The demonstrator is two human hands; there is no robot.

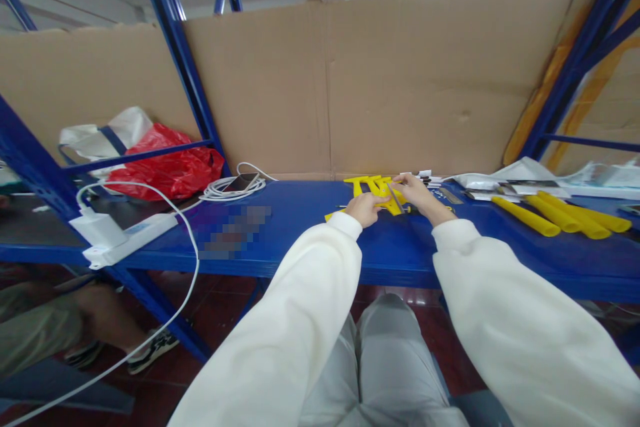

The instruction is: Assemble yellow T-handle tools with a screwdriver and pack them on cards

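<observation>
Both hands meet over several yellow plastic T-shaped parts (pixel 356 181) lying near the back of the blue table. My left hand (pixel 365 209) is closed, its fingertips at a yellow plastic part (pixel 393 208) in front of the others. A thin, flat, greyish strip (pixel 395 198) stands tilted between the hands. My right hand (pixel 416 191) pinches its upper end from the right. The small size hides exactly where the strip meets the yellow part. A thin rod pokes out left of my left hand.
Yellow tubes (pixel 570 215) lie on the right of the blue table (pixel 295 233), before packets (pixel 520 183). Small metal pieces (pixel 447 195) are near my right wrist. At left are a coiled white cable (pixel 233 188), power strip (pixel 131 240) and red bag (pixel 170 160). Cardboard (pixel 400 80) stands behind.
</observation>
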